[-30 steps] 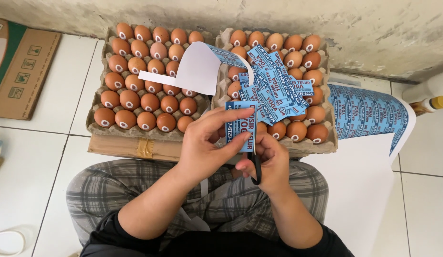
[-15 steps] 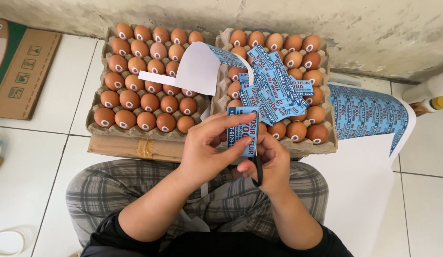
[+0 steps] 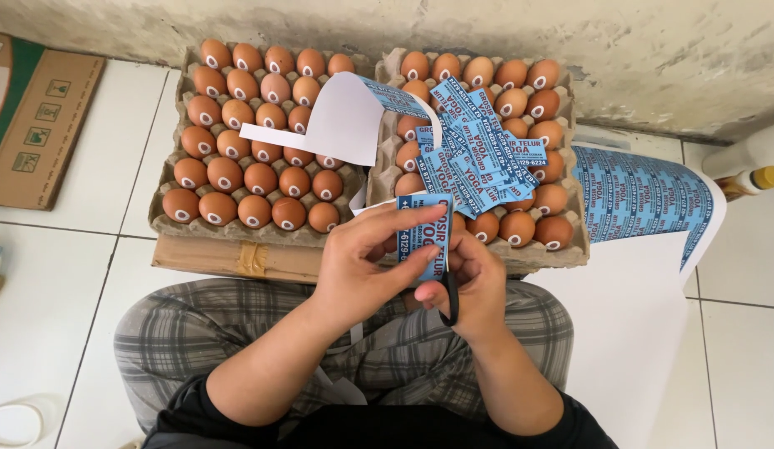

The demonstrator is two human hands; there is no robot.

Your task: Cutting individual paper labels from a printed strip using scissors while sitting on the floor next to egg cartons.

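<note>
The person sits on a white tiled floor with knees drawn in, two egg trays directly ahead.

The left hand pinches a blue printed label between thumb and fingertips, fingers closed on its left edge, holding it flat and upright toward the camera, apparently so the blade can follow its margin. The right hand is closed around the black handles of a pair of scissors; the blades are hidden behind the label and fingers, so whether they are parted cannot be told.

The label is held just above the near edge of the right egg tray. A loose pile of cut labels lies on top of that tray's brown eggs, within easy reach of both hands. The left egg tray is full of brown eggs, each bearing a small round white mark. A curled white backing sheet rests across both trays. An uncut printed sheet drapes over a white surface to the right, near a yellow-capped bottle. The trays stand on a flat cardboard box; another carton lies at left.
</note>
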